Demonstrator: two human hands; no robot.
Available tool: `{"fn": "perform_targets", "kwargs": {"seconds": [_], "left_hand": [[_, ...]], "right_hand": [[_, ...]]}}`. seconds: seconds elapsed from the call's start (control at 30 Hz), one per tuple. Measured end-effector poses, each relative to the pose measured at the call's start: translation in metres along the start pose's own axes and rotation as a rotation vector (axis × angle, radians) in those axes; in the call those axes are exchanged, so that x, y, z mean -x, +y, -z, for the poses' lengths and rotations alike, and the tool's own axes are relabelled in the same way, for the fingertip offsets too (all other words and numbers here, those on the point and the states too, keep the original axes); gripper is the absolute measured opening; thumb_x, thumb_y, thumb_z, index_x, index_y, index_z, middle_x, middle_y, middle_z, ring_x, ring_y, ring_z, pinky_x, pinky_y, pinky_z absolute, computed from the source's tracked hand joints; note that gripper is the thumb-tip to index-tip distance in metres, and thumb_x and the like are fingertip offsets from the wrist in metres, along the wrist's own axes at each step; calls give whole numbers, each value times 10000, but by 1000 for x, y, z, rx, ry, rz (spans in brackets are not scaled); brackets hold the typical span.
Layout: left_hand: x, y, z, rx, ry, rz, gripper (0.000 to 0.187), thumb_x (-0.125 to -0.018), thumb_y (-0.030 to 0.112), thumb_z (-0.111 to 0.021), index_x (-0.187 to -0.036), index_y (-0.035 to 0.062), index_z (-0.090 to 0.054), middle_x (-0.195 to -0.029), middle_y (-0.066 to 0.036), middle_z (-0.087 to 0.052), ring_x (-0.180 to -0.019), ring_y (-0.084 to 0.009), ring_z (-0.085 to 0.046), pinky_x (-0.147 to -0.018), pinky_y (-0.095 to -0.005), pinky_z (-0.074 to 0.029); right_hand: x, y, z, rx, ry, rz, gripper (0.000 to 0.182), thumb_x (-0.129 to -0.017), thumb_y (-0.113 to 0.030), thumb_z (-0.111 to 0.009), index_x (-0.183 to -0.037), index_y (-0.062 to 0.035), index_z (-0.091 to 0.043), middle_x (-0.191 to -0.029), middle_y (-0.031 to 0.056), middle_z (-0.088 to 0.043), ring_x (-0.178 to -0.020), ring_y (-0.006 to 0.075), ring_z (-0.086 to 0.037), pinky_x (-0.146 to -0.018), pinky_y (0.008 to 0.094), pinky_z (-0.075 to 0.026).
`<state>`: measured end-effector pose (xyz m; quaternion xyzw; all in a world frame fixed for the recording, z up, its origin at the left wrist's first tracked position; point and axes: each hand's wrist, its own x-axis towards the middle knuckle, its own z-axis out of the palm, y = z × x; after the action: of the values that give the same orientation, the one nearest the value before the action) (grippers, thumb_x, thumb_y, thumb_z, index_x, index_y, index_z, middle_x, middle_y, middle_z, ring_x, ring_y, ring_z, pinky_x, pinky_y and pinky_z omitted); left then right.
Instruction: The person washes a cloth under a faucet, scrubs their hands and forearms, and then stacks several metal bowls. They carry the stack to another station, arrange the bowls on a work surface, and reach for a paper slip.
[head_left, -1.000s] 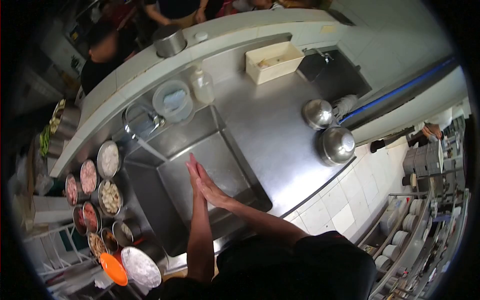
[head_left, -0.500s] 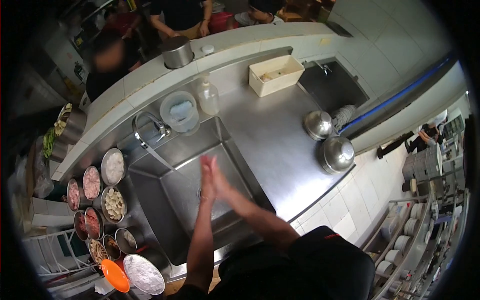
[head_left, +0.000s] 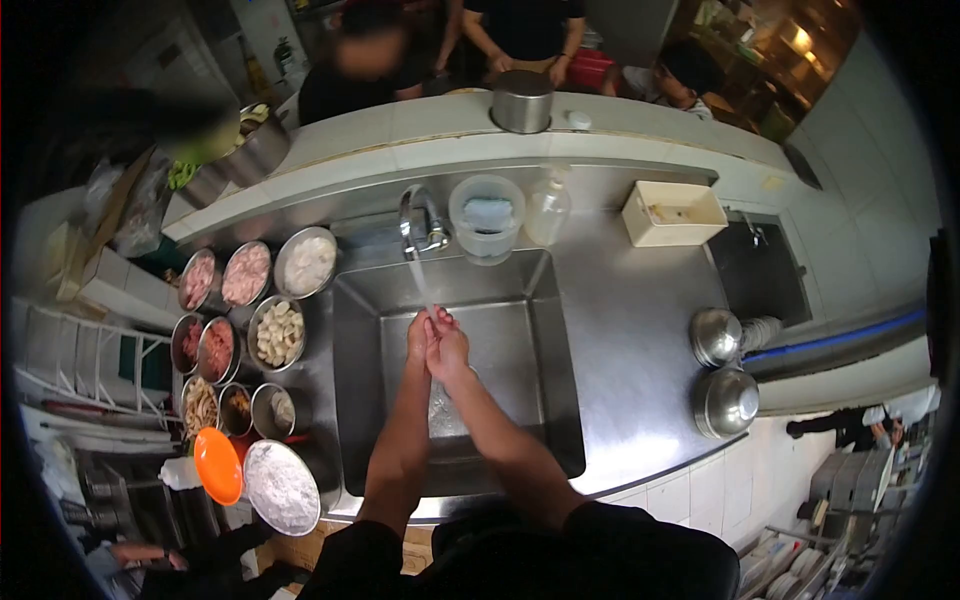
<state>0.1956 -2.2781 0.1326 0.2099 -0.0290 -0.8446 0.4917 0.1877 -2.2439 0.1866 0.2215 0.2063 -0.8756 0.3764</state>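
My left hand (head_left: 418, 336) and my right hand (head_left: 448, 347) touch each other over the sink (head_left: 520, 365). A stream of running water (head_left: 421, 283) from the curved chrome faucet (head_left: 408, 215) falls onto them. Both hands look cupped and hold no object; the fingers partly overlap, so some of the left ones are hidden. Behind the sink, right of the faucet, stands a clear plastic tub (head_left: 487, 240) with a bluish cloth (head_left: 488, 213) in it. Beside the tub is a translucent pump bottle (head_left: 548, 212).
Left of the sink are several metal bowls of pale and pink food (head_left: 247, 274), an orange plate (head_left: 218, 466) and a bowl of white powder (head_left: 282, 487). A cream bin (head_left: 673, 228) and upturned metal bowls (head_left: 727, 403) sit on the right. People stand beyond the tiled ledge (head_left: 400, 135).
My hands have gone from palms pressed together over the basin to cupped together under the water stream. The view has turned, and the sink now appears more upright.
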Motion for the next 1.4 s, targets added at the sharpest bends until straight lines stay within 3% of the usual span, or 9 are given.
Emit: {"fn": "perform_targets", "kwargs": {"seconds": [0.07,0.2,0.37,0.53,0.73,0.87,0.97,1.17,1.4], "left_hand": [[-36,38,19,-625,-37,353,319,-866,211,-483,-1138,53,-537,-1130,-123,-553,-1036,-231,-532,-898,-360,-423],[-11,25,2,-668,-58,-49,303,-883,289,-490,-1052,52,-572,-1008,-94,-590,-913,-199,-569,-798,-335,-461],[37,7,-39,-591,-1,46,370,-898,364,-432,-1100,77,-550,-1052,-104,-564,-930,-216,-558,-802,-352,-453],[30,17,-38,-479,97,417,387,-871,386,-418,-1020,56,-556,-906,-108,-593,-809,-233,-585,-703,-367,-485],[-29,-8,-15,-610,14,462,270,-894,328,-461,-720,123,-490,-517,13,-422,-439,-140,-466,-390,-276,-396],[-50,-23,-44,-461,-55,379,315,-876,332,-487,-672,93,-506,-492,-39,-468,-422,-207,-476,-406,-346,-396],[-35,-13,-61,-2000,-266,-562,334,-840,312,-527,-710,5,-534,-649,-179,-540,-559,-285,-541,-545,-416,-404],[-23,3,-22,-1535,-113,-177,267,-845,260,-538,-782,7,-595,-679,-106,-589,-616,-207,-555,-574,-359,-433],[92,19,-61,-788,72,62,378,-865,290,-552,-1126,24,-485,-974,-74,-561,-840,-148,-537,-700,-288,-450]], "right_hand": [[-20,15,0,153,93,-61,190,-862,-51,-438,-1015,-58,-551,-954,42,-597,-857,170,-596,-677,287,-513],[-49,13,4,1638,25,846,215,-798,-245,-567,-787,-36,-614,-713,139,-624,-674,347,-608,-651,427,-485],[-56,-9,-8,2006,-139,891,340,-767,-320,-564,-984,-62,-607,-933,228,-603,-860,380,-584,-756,457,-457],[-67,-21,19,1913,-182,283,316,-753,-270,-583,-967,-37,-595,-818,158,-619,-714,328,-587,-665,413,-480],[45,-41,-35,183,-179,-156,327,-764,-138,-585,-1068,-47,-505,-802,91,-573,-651,212,-572,-595,313,-493],[61,-27,-21,428,-233,-112,519,-740,-149,-632,-1173,-54,-364,-951,114,-510,-708,249,-566,-597,362,-505],[54,-24,-20,702,-196,-317,381,-767,-209,-632,-1057,-52,-440,-945,148,-536,-708,268,-577,-633,417,-512],[-20,-24,-36,569,19,-275,351,-769,-302,-647,-952,-48,-490,-828,105,-555,-689,247,-557,-592,380,-493],[-44,1,-15,1481,-105,395,236,-725,-240,-590,-758,-6,-584,-733,173,-616,-721,259,-610,-669,369,-472]]}}
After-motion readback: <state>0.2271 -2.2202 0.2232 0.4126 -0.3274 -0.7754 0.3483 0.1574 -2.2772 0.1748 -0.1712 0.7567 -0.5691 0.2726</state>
